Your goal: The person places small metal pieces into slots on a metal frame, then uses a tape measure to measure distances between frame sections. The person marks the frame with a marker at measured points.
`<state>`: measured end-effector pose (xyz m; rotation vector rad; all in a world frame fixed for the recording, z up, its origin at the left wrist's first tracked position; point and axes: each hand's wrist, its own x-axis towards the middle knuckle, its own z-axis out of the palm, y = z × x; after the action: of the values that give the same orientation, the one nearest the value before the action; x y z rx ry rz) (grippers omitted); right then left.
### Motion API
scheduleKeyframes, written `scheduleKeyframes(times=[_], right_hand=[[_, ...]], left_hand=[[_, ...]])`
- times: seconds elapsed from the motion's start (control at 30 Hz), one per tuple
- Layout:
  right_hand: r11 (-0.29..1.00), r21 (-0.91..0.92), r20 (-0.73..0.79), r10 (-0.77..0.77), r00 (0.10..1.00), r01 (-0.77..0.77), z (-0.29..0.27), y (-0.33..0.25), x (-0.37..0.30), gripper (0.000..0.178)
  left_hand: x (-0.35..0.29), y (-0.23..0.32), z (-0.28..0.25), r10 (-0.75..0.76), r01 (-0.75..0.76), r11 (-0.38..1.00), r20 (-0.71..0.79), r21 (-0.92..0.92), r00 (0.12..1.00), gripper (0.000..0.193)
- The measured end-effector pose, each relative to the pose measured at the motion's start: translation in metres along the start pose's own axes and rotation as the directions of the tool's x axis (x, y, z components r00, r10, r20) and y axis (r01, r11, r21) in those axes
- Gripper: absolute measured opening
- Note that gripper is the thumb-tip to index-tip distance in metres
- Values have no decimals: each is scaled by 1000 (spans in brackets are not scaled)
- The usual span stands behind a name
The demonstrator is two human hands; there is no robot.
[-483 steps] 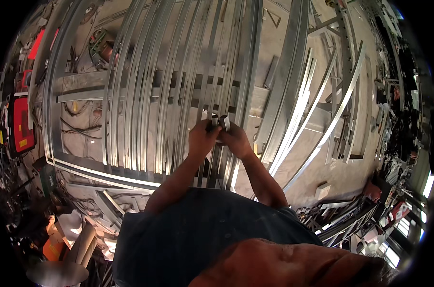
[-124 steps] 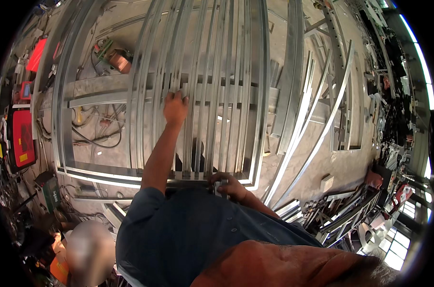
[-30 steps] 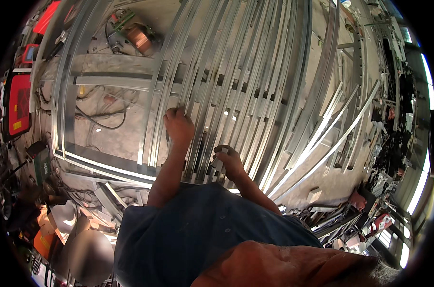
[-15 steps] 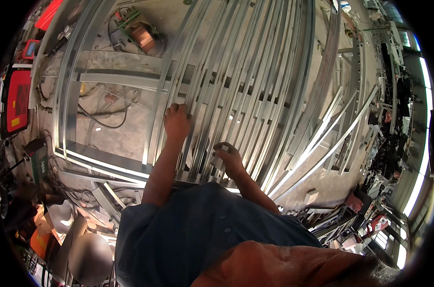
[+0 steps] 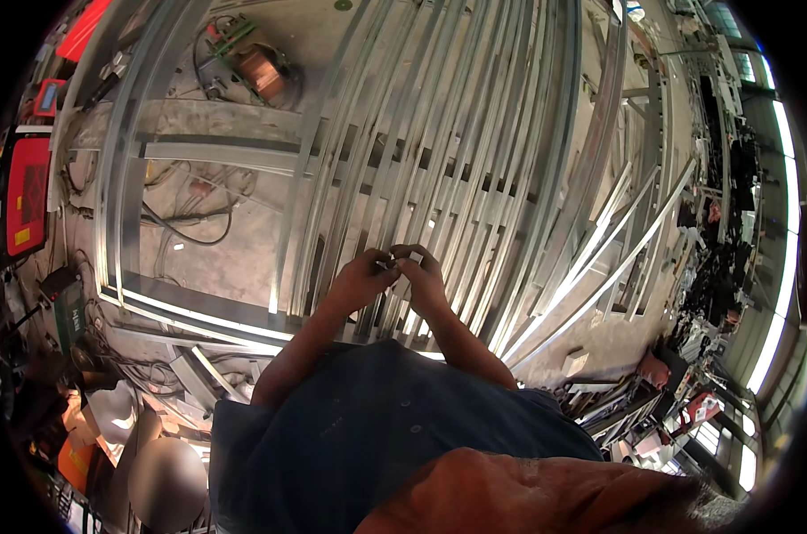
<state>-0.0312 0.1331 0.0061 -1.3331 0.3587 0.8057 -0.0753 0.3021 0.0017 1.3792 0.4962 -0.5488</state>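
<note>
In front of my chest, my left hand (image 5: 361, 279) and my right hand (image 5: 424, 280) meet above a row of long metal bars (image 5: 385, 169). The fingertips of both are pinched together, touching or nearly touching. Something small and pale shows between them, too small to make out. Beneath my hands the bars run side by side, away from me, with narrow gaps between them. They lie across a crossbar (image 5: 221, 151) of a large grey metal frame (image 5: 114, 205).
A green machine with a copper-coloured coil (image 5: 265, 73) stands on the floor at the far left, and a dark cable (image 5: 185, 218) loops nearer. A red machine (image 5: 28, 191) is at the left edge. Loose metal strips (image 5: 612, 254) lean at the right. A round plate (image 5: 167, 485) lies lower left.
My left hand has come off the bars at the left and moved right and nearer to meet my right hand. The right hand has shifted slightly farther away, its fingers now pinched.
</note>
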Motion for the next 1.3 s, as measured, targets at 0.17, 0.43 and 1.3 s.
scheduleKeyframes(times=[0.17, 0.43, 1.3], right_hand=[[976, -151, 15, -158, 987, 159, 10, -14, 8, 45], [987, -44, -153, -158, 976, 153, -8, -29, 6, 45], [997, -68, 15, 22, 1000, -21, 23, -37, 13, 62]], left_hand=[[1, 22, -15, -83, 84, 996, 16, -40, 996, 40], [82, 17, -31, 510, -163, 774, -448, 612, 734, 32], [0, 40, 6, 274, -242, 919, -61, 312, 960, 44]])
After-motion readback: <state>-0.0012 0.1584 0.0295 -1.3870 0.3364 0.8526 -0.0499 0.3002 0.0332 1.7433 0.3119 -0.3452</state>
